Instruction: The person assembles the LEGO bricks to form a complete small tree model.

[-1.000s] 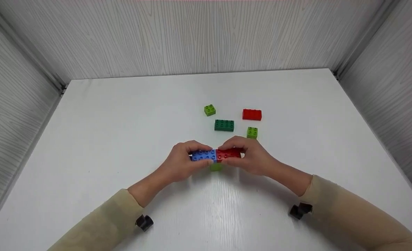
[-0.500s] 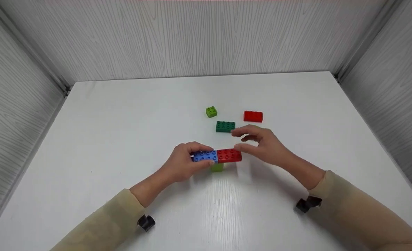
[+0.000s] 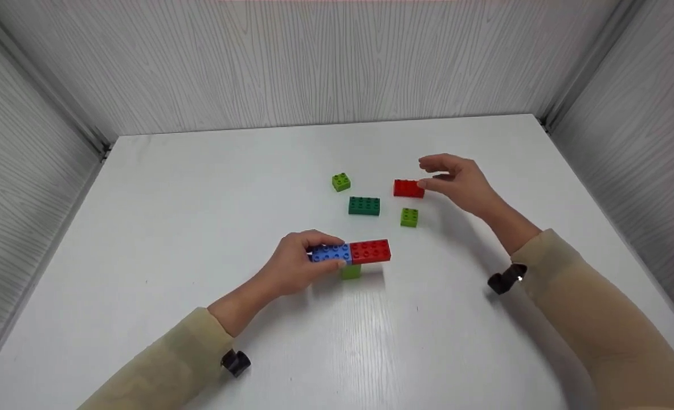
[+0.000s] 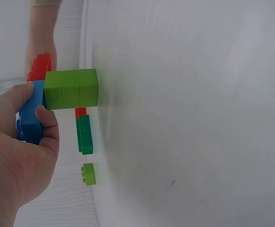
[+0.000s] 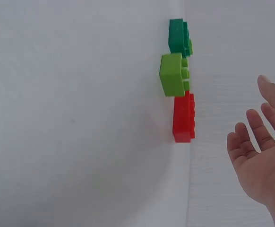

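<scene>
My left hand (image 3: pixel 294 265) pinches a blue toy building brick (image 3: pixel 330 253) between thumb and fingers. End to end with it, on its right, lies a red brick (image 3: pixel 371 251). Beneath both is a column of light green bricks (image 4: pixel 71 89), stacked three high in the left wrist view. My right hand (image 3: pixel 462 185) hovers with spread, slightly bent fingers over a loose red brick (image 3: pixel 406 188). In the right wrist view that hand (image 5: pixel 265 161) holds nothing and stays apart from the loose red brick (image 5: pixel 181 120).
A small light green brick (image 3: pixel 409 217) lies just in front of the loose red one. To their left are a dark green brick (image 3: pixel 364 205) and another small light green brick (image 3: pixel 341 182). Wood-grain panels (image 3: pixel 337 62) border the white table (image 3: pixel 200 199).
My right hand has let go of the red brick on the column and moved away and right, above the loose red brick. My left hand keeps its hold on the blue brick.
</scene>
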A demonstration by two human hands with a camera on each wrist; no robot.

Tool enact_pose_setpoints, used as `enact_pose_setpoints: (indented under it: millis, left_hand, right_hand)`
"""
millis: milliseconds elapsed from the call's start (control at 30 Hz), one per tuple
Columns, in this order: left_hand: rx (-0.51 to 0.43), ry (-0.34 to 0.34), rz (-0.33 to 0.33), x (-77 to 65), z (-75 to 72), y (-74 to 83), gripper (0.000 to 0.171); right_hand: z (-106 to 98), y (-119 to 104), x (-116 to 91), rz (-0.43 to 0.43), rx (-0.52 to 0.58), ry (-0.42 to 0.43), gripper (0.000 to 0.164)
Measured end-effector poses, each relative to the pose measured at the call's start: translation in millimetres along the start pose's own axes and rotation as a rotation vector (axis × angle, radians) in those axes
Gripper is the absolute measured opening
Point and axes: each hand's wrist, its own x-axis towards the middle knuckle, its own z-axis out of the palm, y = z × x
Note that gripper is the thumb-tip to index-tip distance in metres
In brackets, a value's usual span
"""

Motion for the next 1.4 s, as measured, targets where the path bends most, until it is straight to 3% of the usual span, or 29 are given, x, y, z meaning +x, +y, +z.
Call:
enact_pose_setpoints:
  millis: [233,433,800,1000,1167,1400]
  left_hand:
    - [0.018,0.004,-0.011,1.4,-2.4,-0.2,0.032]
    - [0.021,-0.004,0.005,2.9,-2.0,-2.2,0.032]
    - [0.025,0.034,-0.015,-8.0,-0.5,-2.6,0.032]
    - [0.049,0.053,0.009,-12.7,-1.4,-3.2,0.033]
    - [0.023,0.043,0.019,-14.8,-2.7,-5.4,0.043]
    - [-0.003,0.025,0.025,-13.5,-2.7,-7.4,0.054]
  right_hand:
    - [-1.6,26.6,26.4,0.117,0.020,-0.046,0.051]
    - [4.3,41.7,34.3,0.226,-0.014,-0.095,0.055]
    - [17.8,47.5,35.8,0.264,-0.072,-0.187,0.057]
    - [22.6,44.8,37.6,0.273,-0.086,-0.178,0.051]
    - [24.5,46.2,37.4,0.284,-0.090,-0.167,0.050]
    - [13.5,51.5,30.7,0.287,0.010,-0.086,0.049]
